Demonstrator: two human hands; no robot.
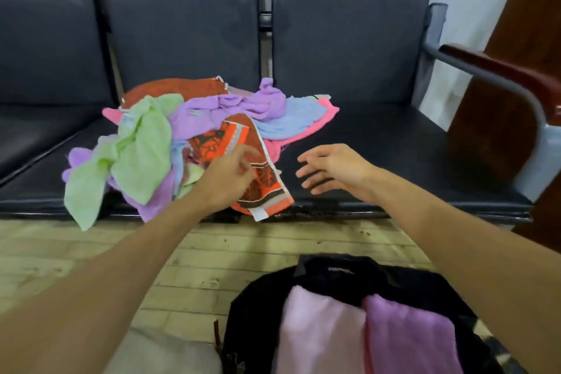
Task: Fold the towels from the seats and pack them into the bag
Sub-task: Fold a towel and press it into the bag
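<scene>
Dark padded bench seat (379,143) carries the loose heap of coloured terry towels (158,143) — soft, light, floppy, no stiffness, so they'll sag from any single grip. Black open bag (331,273) sits on the floor nearer the camera, two folded pink and purple towels already inside. Orange-and-brown patterned towel (267,188) lies on the heap's right edge, long axis running from heap centre down toward the seat's front lip (white label at that end). Best taken by two corners of a short hem. Left hand (224,179) rests on it, fingers curled — whether they pinch it I cannot tell. Right hand (331,167) hovers beside it, fingers spread, holding nothing.
</scene>
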